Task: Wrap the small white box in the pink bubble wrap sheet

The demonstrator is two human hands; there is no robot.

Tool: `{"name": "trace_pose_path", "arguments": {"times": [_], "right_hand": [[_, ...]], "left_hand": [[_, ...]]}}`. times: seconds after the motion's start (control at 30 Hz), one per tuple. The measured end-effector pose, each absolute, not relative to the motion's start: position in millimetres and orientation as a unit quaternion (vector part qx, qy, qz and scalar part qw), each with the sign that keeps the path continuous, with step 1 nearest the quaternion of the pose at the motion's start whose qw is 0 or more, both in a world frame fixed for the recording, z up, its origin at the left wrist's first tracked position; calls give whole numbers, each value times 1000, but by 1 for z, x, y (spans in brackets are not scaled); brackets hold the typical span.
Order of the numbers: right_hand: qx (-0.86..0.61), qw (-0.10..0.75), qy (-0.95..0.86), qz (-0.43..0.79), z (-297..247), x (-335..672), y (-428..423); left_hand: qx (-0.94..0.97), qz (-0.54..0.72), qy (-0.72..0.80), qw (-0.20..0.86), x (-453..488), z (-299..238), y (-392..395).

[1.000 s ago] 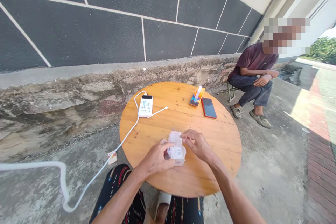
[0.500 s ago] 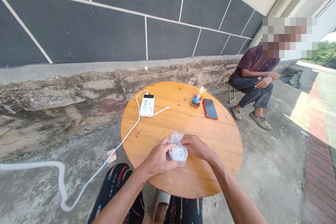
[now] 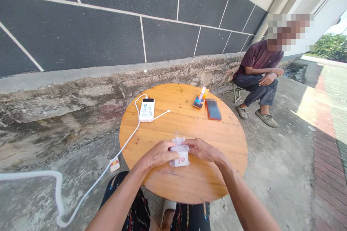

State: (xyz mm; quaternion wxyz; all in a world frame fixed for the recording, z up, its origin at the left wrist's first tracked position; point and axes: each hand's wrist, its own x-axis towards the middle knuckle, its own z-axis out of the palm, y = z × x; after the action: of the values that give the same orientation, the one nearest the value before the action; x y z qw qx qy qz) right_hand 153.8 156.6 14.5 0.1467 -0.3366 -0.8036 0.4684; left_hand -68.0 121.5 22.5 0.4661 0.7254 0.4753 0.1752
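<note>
Near the front of the round wooden table, a small clear plastic box shows a red mark on its near face. My left hand is closed around its left side, thumb on the front and fingers at the top. At the upper right edge of the box, my right hand is closed, its fingertips pinched against the rim. A translucent flap stands up behind the box between both hands. What lies inside the box cannot be made out.
A white power bank with a white cable lies back left. An orange-and-blue item sits by a phone. A seated person is on the right; a small carton lies on the ground.
The box has been turned: its face with the red mark now shows where a barcode label was. Both hands keep hold of it, the left more on top. The view has shifted slightly.
</note>
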Motion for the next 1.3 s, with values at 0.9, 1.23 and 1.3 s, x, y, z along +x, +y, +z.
{"name": "trace_pose_path", "arguments": {"times": [0.9, 1.23, 1.3], "right_hand": [[-440, 136, -839, 289, 23, 128, 99], [-538, 207, -771, 271, 8, 138, 138], [-534, 200, -773, 276, 5, 133, 144]], "left_hand": [[702, 366, 561, 242, -59, -2, 50], [688, 329, 584, 277, -61, 5, 59], [689, 324, 588, 273, -60, 4, 58]]}}
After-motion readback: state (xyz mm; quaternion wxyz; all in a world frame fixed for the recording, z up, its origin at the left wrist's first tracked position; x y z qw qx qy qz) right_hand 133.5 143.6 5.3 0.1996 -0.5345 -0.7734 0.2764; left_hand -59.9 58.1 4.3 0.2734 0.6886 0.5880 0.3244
